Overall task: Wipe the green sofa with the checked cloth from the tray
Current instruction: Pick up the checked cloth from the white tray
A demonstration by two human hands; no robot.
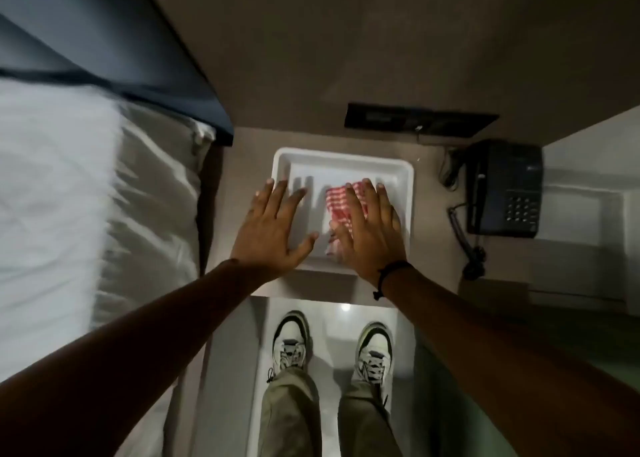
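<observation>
— Where is the red-and-white checked cloth (341,203)?

— In the white plastic tray (405,193) on the surface, right half, long axis running away from us.

— Our hands?

— Both spread, gripping nothing. Right hand (370,230) hovers over the cloth; left hand (273,230) over the tray's left edge.

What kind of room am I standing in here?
Probably a hotel bedroom: a bed with white bedding on the left, a dark corded desk phone on the bedside surface, and a wall switch panel above the white tray.
</observation>
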